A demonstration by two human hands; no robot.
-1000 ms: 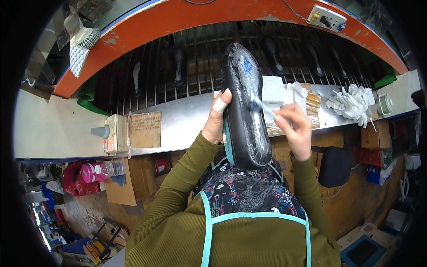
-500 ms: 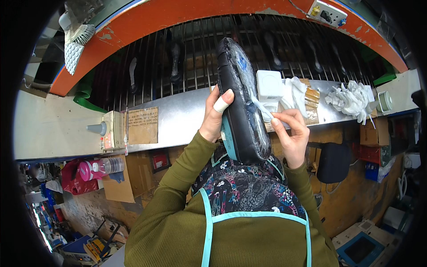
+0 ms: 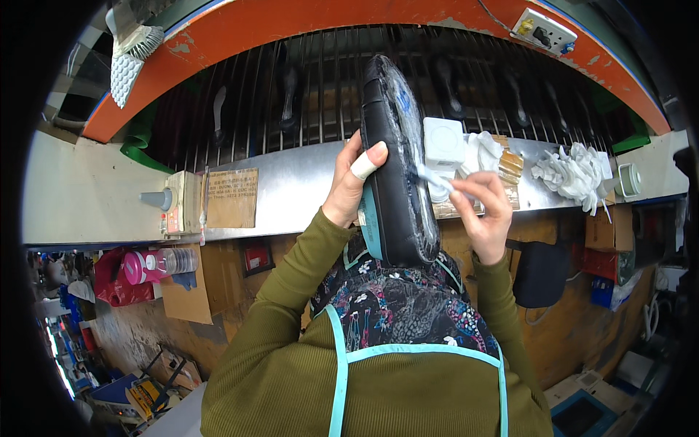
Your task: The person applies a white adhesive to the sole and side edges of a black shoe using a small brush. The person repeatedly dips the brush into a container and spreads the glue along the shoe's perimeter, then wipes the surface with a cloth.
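My left hand, with white tape round its thumb, grips a black shoe upper stretched over a teal last. The shoe stands on edge, toe pointing away from me, its underside facing right. That underside looks whitish and wet, with a blue patch near the toe. Pinched between the thumb and fingers of my right hand is a thin whitish brush. Its tip is at the middle of the underside; whether it touches is blurred.
Beyond the metal ledge run steel rods bearing dark sole-shaped pieces, under an orange frame. A white square container, a white cloth and crumpled white material lie right. Cardboard lies left.
My right hand has moved a little to the right with the brush, and the brush tip sits slightly nearer to me. The left hand keeps its hold on the shoe.
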